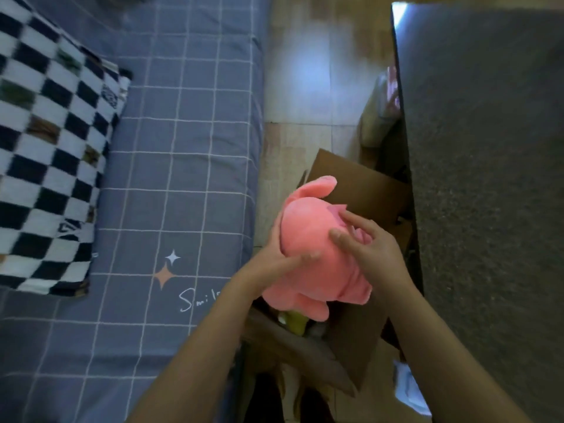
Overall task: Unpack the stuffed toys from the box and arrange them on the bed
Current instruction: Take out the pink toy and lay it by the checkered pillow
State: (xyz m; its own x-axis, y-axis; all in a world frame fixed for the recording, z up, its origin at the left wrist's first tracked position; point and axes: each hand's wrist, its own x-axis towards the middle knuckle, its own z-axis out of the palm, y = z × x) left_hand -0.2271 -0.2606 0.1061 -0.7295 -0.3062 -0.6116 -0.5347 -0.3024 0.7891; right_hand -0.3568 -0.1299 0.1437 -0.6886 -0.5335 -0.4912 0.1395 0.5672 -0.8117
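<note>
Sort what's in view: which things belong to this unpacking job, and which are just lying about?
Job: pink stuffed toy, held by left hand and right hand; cardboard box; yellow toy inside it; bed.
Lying about: checkered blanket; dark table; wooden floor.

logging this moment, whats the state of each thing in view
pink stuffed toy: held above the box, off the bed
left hand: holds the toy's left side, thumb across its back
right hand: fingers spread on the toy's right side
cardboard box: open, flaps out, on the floor beside the bed
yellow-green item: in the box
bed: no toys visible
checkered blanket: lying on the bed
</note>
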